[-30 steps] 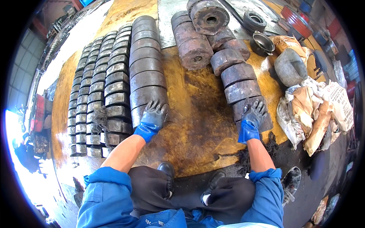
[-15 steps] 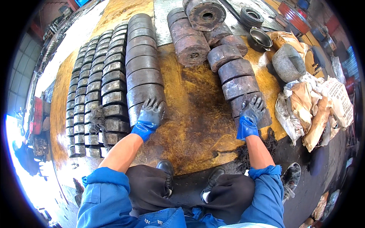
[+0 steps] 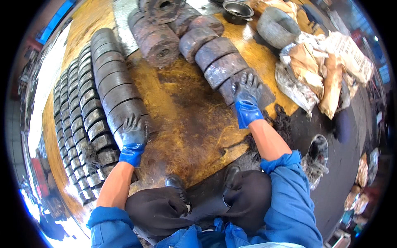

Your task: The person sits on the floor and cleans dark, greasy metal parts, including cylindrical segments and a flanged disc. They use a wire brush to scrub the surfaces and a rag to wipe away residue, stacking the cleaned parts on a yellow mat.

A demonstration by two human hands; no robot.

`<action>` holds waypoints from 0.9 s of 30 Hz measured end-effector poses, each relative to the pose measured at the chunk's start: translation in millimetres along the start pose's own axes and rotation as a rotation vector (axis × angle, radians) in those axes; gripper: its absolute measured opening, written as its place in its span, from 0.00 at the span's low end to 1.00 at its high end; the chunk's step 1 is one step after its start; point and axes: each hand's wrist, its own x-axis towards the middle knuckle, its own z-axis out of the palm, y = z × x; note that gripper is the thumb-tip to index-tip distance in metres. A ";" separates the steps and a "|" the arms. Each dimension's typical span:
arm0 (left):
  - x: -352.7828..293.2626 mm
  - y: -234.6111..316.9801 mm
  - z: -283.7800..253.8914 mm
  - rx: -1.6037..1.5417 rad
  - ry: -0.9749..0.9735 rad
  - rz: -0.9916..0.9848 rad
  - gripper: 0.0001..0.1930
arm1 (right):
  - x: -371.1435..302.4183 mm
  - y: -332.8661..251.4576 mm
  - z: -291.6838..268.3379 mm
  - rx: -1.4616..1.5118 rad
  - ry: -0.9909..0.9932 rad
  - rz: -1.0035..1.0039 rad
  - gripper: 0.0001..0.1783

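My left hand (image 3: 134,133), in a blue glove blackened over the fingers, lies on the near end of a long row of dark metal cylinders (image 3: 114,82). Its fingers are stretched out, slightly apart. To the right, my right hand (image 3: 247,91), gloved the same way, rests with spread fingers on the nearest piece of a shorter row of rusty metal cylinders (image 3: 224,68). Neither hand wraps around a piece. Both rows lie on their sides on a stained yellow-brown floor sheet (image 3: 178,120). The undersides of the hands are hidden.
Several rows of smaller dark blocks (image 3: 89,101) lie left of the long row. A flanged cylinder (image 3: 161,10) sits on others at the back. At right are a black pan (image 3: 237,12), a grey pot (image 3: 278,25), crumpled bags (image 3: 306,66) and a clear container (image 3: 316,159).
My view has turned, so both rows now lean and sit further left in the picture. Each hand is still on the near end of its row, fingers spread.
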 end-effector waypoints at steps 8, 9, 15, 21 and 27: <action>1.5 2.3 7.4 0.011 0.048 0.001 0.18 | 11.7 13.5 -13.0 -0.024 -0.059 -0.037 0.38; 2.3 0.1 9.7 0.016 0.072 0.023 0.18 | 12.8 14.9 -10.4 -0.029 -0.056 -0.029 0.38; 5.0 2.0 13.9 0.045 0.056 0.018 0.19 | -7.8 -12.6 33.2 -0.219 0.036 -0.269 0.33; -1.2 -3.1 0.4 0.052 0.022 0.042 0.19 | 4.5 -4.7 -12.7 -0.063 -0.221 -0.438 0.33; -2.6 -2.8 2.7 0.068 0.023 0.038 0.19 | 35.0 42.1 -29.8 -0.209 -0.175 -0.353 0.32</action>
